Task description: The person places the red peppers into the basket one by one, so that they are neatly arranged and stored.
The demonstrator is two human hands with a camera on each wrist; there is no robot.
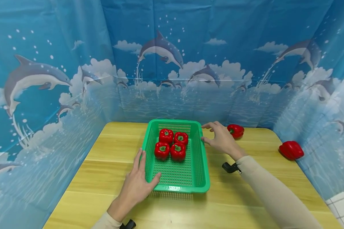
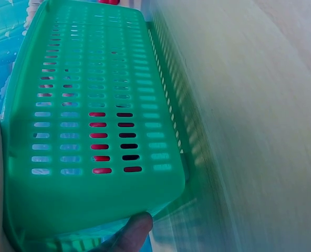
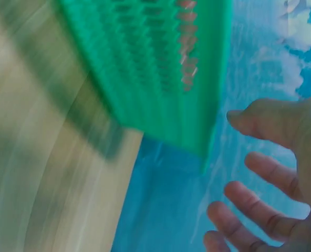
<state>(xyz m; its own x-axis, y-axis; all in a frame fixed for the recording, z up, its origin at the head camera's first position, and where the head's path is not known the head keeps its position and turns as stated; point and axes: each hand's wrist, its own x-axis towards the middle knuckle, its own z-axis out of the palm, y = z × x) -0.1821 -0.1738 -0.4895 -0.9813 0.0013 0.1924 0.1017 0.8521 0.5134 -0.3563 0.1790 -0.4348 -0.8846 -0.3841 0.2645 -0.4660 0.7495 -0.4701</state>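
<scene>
A green plastic basket [image 1: 199, 187] with perforated walls stands on the wooden table. Several red bell peppers [image 1: 178, 151] are grouped in its back left part, stems up. My left hand [image 1: 137, 183] lies along the basket's left side, index and middle fingers extended at the rim and thumb over the front left corner. The left wrist view shows a fingertip [image 2: 140, 226] at the basket's lower edge. My right hand [image 1: 222, 138] is beside the right rim, fingers spread and thumb apart, holding nothing. The right wrist view shows a gap between its fingertips and the basket.
One loose red bell pepper [image 1: 236, 131] lies on the table behind my right hand. Another red pepper [image 1: 291, 150] lies at the table's right edge. A blue dolphin-print curtain [image 1: 172, 98] hangs along the back and both sides of the table.
</scene>
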